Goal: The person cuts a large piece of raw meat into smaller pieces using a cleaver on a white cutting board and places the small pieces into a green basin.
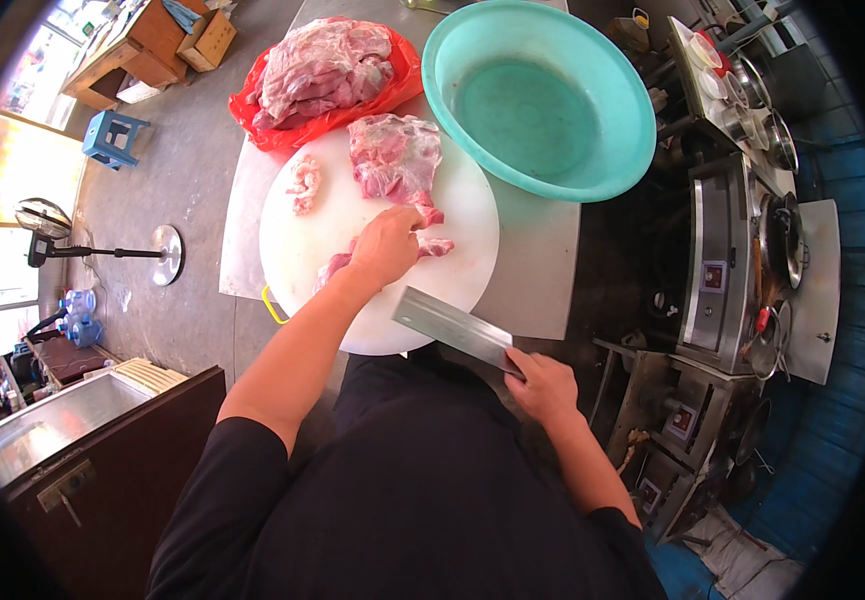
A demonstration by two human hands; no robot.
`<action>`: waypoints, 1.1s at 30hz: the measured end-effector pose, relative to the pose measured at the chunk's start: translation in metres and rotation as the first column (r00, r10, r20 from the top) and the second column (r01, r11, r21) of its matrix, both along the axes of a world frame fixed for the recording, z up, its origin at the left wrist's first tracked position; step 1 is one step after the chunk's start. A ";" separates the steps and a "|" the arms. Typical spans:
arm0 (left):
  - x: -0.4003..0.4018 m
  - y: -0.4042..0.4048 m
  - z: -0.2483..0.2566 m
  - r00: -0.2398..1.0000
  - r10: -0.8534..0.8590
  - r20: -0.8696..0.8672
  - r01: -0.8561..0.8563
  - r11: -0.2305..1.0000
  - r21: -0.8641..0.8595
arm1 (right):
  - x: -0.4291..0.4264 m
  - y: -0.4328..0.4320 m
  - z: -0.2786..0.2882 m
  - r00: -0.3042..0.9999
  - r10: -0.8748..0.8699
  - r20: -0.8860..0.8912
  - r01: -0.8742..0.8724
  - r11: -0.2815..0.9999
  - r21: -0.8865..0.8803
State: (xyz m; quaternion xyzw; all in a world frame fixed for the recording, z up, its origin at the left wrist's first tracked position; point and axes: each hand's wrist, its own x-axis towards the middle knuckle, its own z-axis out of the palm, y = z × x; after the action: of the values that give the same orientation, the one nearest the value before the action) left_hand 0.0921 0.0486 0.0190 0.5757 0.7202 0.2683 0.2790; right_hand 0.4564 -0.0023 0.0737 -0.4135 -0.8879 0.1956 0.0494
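My right hand point(545, 384) grips the handle of a cleaver point(453, 324). Its broad steel blade points left, over the near edge of a round white cutting board point(470, 285). My left hand point(387, 246) is over the board with fingers curled, at the narrow end of a large piece of raw meat point(395, 157). A smaller strip of raw meat point(333, 268) lies partly hidden under that hand; whether the fingers grip either piece I cannot tell. Whitish-pink trimmings point(304, 185) sit on the board's left side.
Behind the board, a big heap of raw meat point(323, 71) rests in a red plastic bag point(402, 67). A large turquoise basin point(537, 184) stands at the back right of the metal table point(530, 300). Stoves point(714, 277) line the right; a pedestal fan point(166, 255) and blue stool point(113, 139) are left.
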 end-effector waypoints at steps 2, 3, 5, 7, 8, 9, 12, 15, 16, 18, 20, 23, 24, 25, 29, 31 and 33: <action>0.002 0.000 -0.001 0.997 0.073 0.005 -0.072 0.994 -0.085 | 0.019 -0.014 -0.003 0.995 -0.083 -0.063 0.082 0.996 -0.020; 0.006 -0.002 -0.006 0.997 0.074 0.000 -0.074 0.993 -0.089 | 0.024 -0.021 -0.004 0.979 -0.162 -0.123 0.158 0.987 -0.042; 0.014 0.000 -0.021 0.996 0.088 -0.022 -0.090 0.985 -0.145 | 0.028 -0.032 -0.002 0.962 -0.229 -0.149 0.220 0.972 -0.076; 0.032 0.011 -0.011 0.994 0.092 -0.062 -0.105 0.958 -0.266 | 0.031 -0.038 0.000 0.913 -0.360 -0.191 0.335 0.930 -0.150; 0.037 0.014 -0.005 0.989 0.101 -0.108 -0.135 0.915 -0.381 | 0.031 -0.040 0.000 0.911 -0.366 -0.190 0.341 0.928 -0.149; 0.037 0.017 0.000 0.989 0.097 -0.110 -0.132 0.916 -0.378 | 0.029 -0.040 0.000 0.895 -0.402 -0.193 0.368 0.911 -0.187; 0.032 0.021 0.011 0.992 -0.070 -0.103 0.002 0.833 -0.554 | 0.023 -0.040 0.005 0.851 -0.491 -0.187 0.431 0.856 -0.286; 0.024 0.013 0.013 0.998 -0.037 0.041 0.051 0.894 -0.445 | 0.019 -0.039 0.004 0.805 -0.567 -0.176 0.478 0.795 -0.375; 0.020 0.009 0.010 0.992 -0.116 0.050 0.125 0.955 -0.268 | 0.019 -0.039 0.003 0.789 -0.590 -0.174 0.490 0.774 -0.400; 0.013 -0.003 0.000 0.981 -0.187 0.040 0.190 0.978 -0.087 | 0.018 -0.037 -0.001 0.766 -0.620 -0.170 0.498 0.739 -0.454; 0.008 -0.023 -0.014 0.942 -0.334 -0.020 0.332 0.924 0.188 | 0.017 -0.038 -0.006 0.747 -0.646 -0.157 0.499 0.701 -0.510; 0.021 -0.058 -0.007 0.939 -0.139 -0.316 0.230 0.934 0.272 | 0.027 -0.037 -0.018 0.687 -0.712 -0.145 0.503 0.610 -0.612; 0.025 -0.070 -0.007 0.975 -0.029 -0.222 0.075 0.977 0.198 | 0.029 -0.036 -0.018 0.685 -0.717 -0.131 0.484 0.582 -0.653; 0.027 -0.078 -0.010 0.975 -0.025 -0.221 0.068 0.979 0.194 | 0.029 -0.036 -0.019 0.682 -0.722 -0.117 0.465 0.552 -0.693; 0.041 -0.092 -0.024 0.984 0.093 -0.149 -0.048 0.957 0.286 | 0.011 -0.032 -0.004 0.655 -0.754 -0.042 0.399 0.393 -0.828; 0.046 -0.096 -0.020 0.960 -0.068 -0.271 0.133 0.963 0.233 | 0.004 -0.031 -0.001 0.686 -0.726 -0.045 0.370 0.403 -0.837; 0.044 -0.110 -0.025 0.953 -0.052 -0.299 0.118 0.972 0.206 | 0.000 -0.031 0.003 0.705 -0.708 -0.033 0.366 0.404 -0.838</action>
State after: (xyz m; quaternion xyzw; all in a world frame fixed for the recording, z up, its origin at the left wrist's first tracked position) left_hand 0.1358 -0.0612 -0.0062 0.6669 0.6936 0.2467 0.1155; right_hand 0.4563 -0.0332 0.0768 -0.6128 -0.4921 0.6103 0.0994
